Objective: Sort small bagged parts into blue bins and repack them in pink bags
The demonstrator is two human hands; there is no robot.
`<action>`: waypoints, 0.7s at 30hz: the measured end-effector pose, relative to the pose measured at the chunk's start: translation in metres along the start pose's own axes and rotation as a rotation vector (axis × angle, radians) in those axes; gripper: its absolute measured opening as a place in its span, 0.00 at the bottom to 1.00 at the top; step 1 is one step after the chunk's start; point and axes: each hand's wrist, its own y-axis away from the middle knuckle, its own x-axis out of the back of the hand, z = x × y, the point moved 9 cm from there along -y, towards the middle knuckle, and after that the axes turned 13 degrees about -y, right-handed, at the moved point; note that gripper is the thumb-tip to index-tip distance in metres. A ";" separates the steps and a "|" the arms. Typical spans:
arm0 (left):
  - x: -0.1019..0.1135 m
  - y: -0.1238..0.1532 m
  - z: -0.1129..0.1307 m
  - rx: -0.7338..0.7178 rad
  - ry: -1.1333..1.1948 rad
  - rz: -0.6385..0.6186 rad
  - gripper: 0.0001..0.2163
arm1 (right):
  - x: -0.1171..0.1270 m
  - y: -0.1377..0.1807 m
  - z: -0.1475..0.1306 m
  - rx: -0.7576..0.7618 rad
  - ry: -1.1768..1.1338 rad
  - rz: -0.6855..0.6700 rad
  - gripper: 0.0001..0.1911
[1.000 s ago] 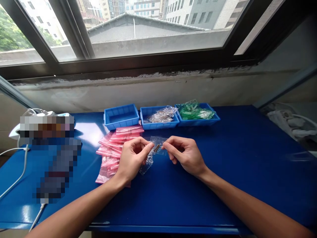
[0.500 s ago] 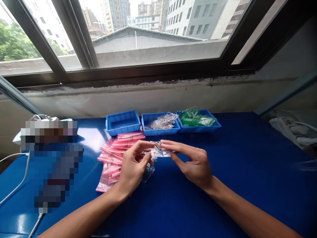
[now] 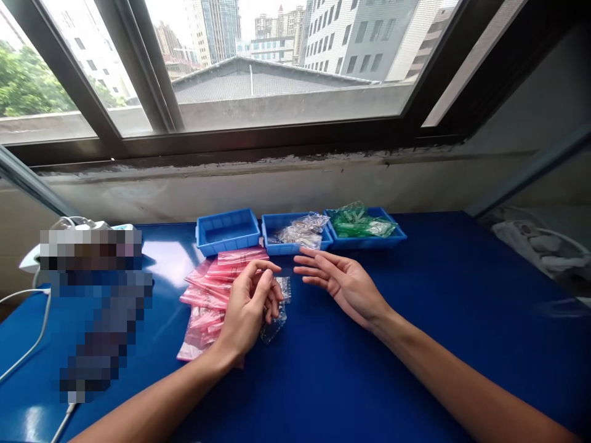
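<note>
My left hand (image 3: 249, 304) hovers over the right side of a pile of pink plastic bags (image 3: 207, 289). Its fingers are loosely curled, the thumb and index finger apart, and I see nothing between them. Behind those fingers are crumpled clear plastic packets (image 3: 274, 326), partly hidden. To the right, my right hand (image 3: 344, 283) is open and its fingers are stretched out. Its fingertips are just in front of the middle blue bin (image 3: 279, 248), which holds clear packets of small parts (image 3: 302, 231). One packet by the front rim is blurred.
An empty-looking blue bin (image 3: 228, 232) stands to the left of the middle one. Green plastic packets (image 3: 362, 221) fill the right blue bin (image 3: 369, 242). Blurred-out objects (image 3: 106, 332) and white cables (image 3: 48, 320) lie at the table's left. A window (image 3: 277, 80) is behind.
The small clear packet that both hands pinched has left them. My hands have moved apart, and the right hand's fingers have straightened. The camera view has shifted slightly.
</note>
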 end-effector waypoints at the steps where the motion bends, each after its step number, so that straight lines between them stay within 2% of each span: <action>1: 0.000 0.000 0.000 -0.003 0.008 0.001 0.15 | -0.001 0.000 0.004 -0.046 0.001 -0.009 0.24; 3: 0.001 0.001 -0.001 -0.007 0.027 0.004 0.15 | -0.002 0.003 0.008 -0.093 0.042 -0.024 0.24; 5: 0.002 0.001 -0.001 -0.009 0.041 0.005 0.15 | -0.003 0.006 0.005 -0.065 0.095 -0.040 0.22; 9: 0.002 0.003 -0.001 -0.017 0.050 0.002 0.14 | -0.004 0.013 -0.014 0.095 0.076 -0.079 0.31; 13: 0.002 0.004 0.001 -0.031 0.055 -0.001 0.13 | -0.008 0.023 -0.032 0.215 0.105 -0.141 0.29; 15: 0.003 0.005 0.002 -0.036 0.071 0.020 0.12 | -0.017 0.029 -0.039 0.298 0.287 -0.218 0.25; 18: 0.007 0.005 0.002 -0.046 0.112 0.055 0.11 | -0.038 0.034 -0.031 0.405 0.725 -0.370 0.11; 19: 0.007 0.005 0.003 -0.051 0.122 0.059 0.11 | -0.043 0.033 -0.024 0.425 0.864 -0.413 0.12; 21: 0.008 0.004 0.002 -0.055 0.130 0.057 0.11 | -0.050 0.032 -0.011 0.477 1.057 -0.479 0.21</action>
